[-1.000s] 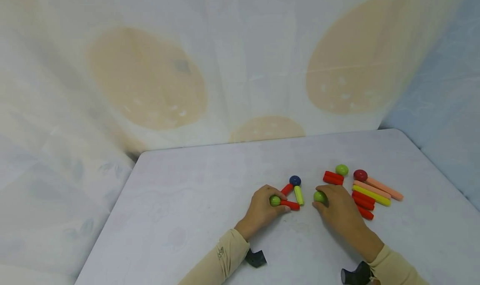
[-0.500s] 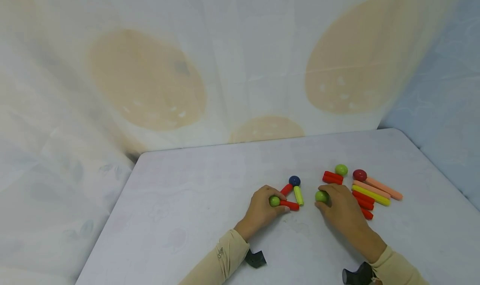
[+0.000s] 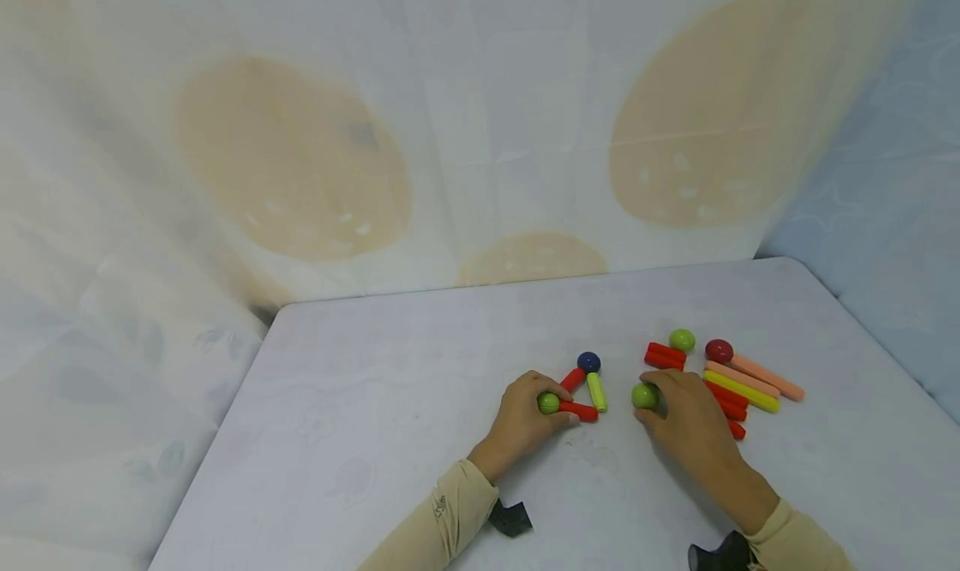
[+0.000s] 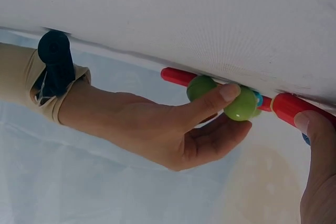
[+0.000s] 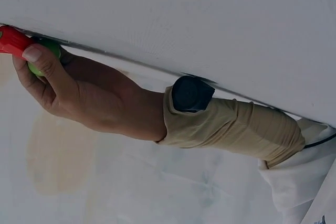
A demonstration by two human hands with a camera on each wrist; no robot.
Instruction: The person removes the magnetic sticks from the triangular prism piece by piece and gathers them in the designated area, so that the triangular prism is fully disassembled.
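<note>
We count three green balls: left hand (image 3: 522, 417) fingers pinch one (image 3: 548, 403) at red stick (image 3: 579, 410) end; right hand (image 3: 686, 421) fingers curl round second (image 3: 642, 396) on bench (image 3: 375, 404); third (image 3: 681, 339) lies far right. One blue ball (image 3: 588, 362), one maroon (image 3: 718, 351).

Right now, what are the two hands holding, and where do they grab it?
The right hand pinches a green ball by its sides. The left hand pinches another green ball, joined to a red stick.
</note>
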